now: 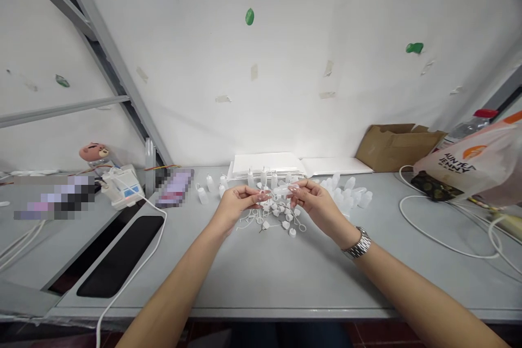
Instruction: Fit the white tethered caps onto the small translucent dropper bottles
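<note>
Over the middle of the table, my right hand (310, 196) pinches a small translucent plastic bottle (281, 191), which lies sideways with its neck pointing left. My left hand (243, 201) is closed at that neck end, its fingertips pinched on what looks like a small white cap, mostly hidden by the fingers. Beneath both hands is a loose pile of white caps (286, 217) with thin looped straps. Several capped bottles (203, 194) stand upright behind and left of my left hand. More translucent bottles (354, 196) lie heaped just beyond my right hand.
White flat sheets (265, 163) are stacked against the wall. At the right are a cardboard box (397, 147), a plastic bag (477, 157) and a looping white cable (428, 253). Leftward are a phone (175, 187), a power strip (122, 187) and a black pad (120, 255).
</note>
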A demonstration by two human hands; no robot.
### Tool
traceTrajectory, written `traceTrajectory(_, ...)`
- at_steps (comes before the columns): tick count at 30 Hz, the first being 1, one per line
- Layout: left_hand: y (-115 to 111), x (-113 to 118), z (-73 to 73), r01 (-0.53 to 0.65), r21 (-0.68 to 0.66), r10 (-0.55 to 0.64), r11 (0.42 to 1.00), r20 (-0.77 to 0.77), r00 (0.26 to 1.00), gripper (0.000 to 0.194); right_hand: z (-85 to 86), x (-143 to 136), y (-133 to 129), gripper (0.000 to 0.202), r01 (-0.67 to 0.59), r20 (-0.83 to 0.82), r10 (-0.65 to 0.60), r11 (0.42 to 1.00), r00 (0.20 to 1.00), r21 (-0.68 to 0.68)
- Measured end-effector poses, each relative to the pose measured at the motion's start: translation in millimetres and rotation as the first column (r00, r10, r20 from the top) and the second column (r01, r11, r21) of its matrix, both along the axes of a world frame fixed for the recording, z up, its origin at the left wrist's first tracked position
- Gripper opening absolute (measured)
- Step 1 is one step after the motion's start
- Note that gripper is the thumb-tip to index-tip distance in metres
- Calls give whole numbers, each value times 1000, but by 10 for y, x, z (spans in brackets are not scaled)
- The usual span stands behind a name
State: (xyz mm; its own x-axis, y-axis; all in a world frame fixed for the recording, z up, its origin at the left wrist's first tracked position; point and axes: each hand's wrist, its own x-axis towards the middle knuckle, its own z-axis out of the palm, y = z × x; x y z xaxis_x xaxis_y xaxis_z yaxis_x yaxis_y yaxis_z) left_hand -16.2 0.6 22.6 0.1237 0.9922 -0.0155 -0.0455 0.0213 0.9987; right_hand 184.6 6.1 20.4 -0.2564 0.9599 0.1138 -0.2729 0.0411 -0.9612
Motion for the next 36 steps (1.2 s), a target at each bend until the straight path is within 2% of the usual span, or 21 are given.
traceTrajectory(8,-12,50,-4,-8,-15,9,1000,23,1000,30,-3,-47,-80,28,-60,73,59,998,996,12)
traceTrajectory(12,-17,58,7,-27,49,26,998,11,1000,37,-54,-66,-85,27,-50,112,45,998,993,44)
traceTrajectory(16,-31,81,0,-46,112,49,993,-28,998,33,-118,-98,-90,27,-10,111,-2,995,994,104)
traceTrajectory(25,-67,146,-45,-118,171,118,978,12,993,32,-116,-174,-182,30,-2,77,8,997,997,-75)
traceTrajectory(31,-81,152,-28,-96,158,94,983,23,995,32,-145,-156,-143,29,-82,41,86,992,995,-91)
traceTrajectory(36,-94,169,-9,-103,90,98,991,65,993,31,-97,-169,-169,28,-29,94,35,997,995,-71)
